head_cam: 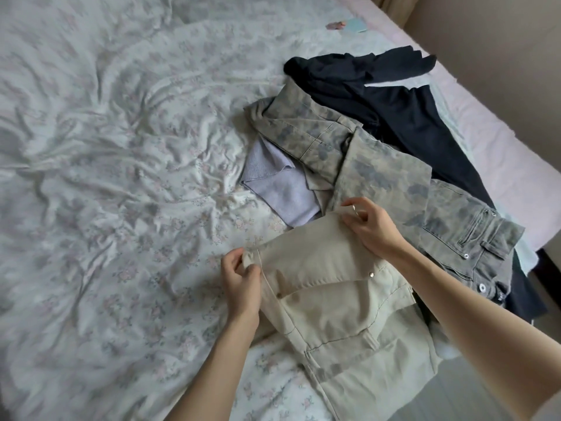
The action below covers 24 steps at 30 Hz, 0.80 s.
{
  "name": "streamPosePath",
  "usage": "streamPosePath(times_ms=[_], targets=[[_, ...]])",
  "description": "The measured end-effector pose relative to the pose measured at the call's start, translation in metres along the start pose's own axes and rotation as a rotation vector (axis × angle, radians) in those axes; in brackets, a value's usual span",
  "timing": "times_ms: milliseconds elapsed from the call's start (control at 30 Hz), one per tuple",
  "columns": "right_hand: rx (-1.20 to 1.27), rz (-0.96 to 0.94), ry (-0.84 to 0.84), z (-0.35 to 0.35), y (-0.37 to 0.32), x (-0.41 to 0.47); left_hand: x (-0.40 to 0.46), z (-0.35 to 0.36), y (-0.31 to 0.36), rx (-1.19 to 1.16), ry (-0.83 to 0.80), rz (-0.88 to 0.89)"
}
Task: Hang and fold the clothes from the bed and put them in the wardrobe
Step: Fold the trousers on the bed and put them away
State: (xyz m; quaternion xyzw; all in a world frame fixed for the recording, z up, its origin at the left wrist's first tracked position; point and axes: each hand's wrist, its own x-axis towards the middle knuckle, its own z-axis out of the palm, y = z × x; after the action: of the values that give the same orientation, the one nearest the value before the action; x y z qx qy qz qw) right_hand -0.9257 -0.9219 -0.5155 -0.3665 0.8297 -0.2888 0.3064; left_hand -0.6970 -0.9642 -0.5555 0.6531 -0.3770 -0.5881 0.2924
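Folding in hand: beige trousers [340,287] held at the near right of the bed [106,147].
Left hand [241,276] and right hand [368,224] each pinch a fabric corner in curled fingers; next, judged: fold flat, clear of the camouflage trousers [394,174] beside.

Pale beige trousers [340,287] up front with a silvery stud, and right behind them trousers in a washed grey-tan camouflage print [379,165] with bluish-grey blotches and a white button at the waist. A soft lilac knit top [282,183] peeks out beside them, and a plain dark navy, nearly black garment [403,107] lies at the back. Under it all, a white bedspread [106,147] scattered with faint pink flowers and grey-green sprigs, edged on the far side by a light pink sheet [485,129].
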Motion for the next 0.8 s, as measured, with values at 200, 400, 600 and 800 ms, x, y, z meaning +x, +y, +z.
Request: streamPosePath(times_ms=[200,400,600,800], targets=[[-0.381,0.252,-0.059,0.017,0.020,0.011,0.014,-0.015,-0.018,0.196,-0.167,-0.133],[-0.092,0.298,-0.300,-0.002,0.020,-0.003,0.004,-0.013,-0.031,0.024,-0.210,-0.392],[-0.101,0.376,-0.340,-0.017,0.026,-0.021,-0.016,0.004,-0.046,-0.046,-0.185,-0.474],[-0.431,0.335,-0.319,-0.016,0.025,-0.011,-0.020,0.009,-0.052,0.257,-0.193,-0.314]])
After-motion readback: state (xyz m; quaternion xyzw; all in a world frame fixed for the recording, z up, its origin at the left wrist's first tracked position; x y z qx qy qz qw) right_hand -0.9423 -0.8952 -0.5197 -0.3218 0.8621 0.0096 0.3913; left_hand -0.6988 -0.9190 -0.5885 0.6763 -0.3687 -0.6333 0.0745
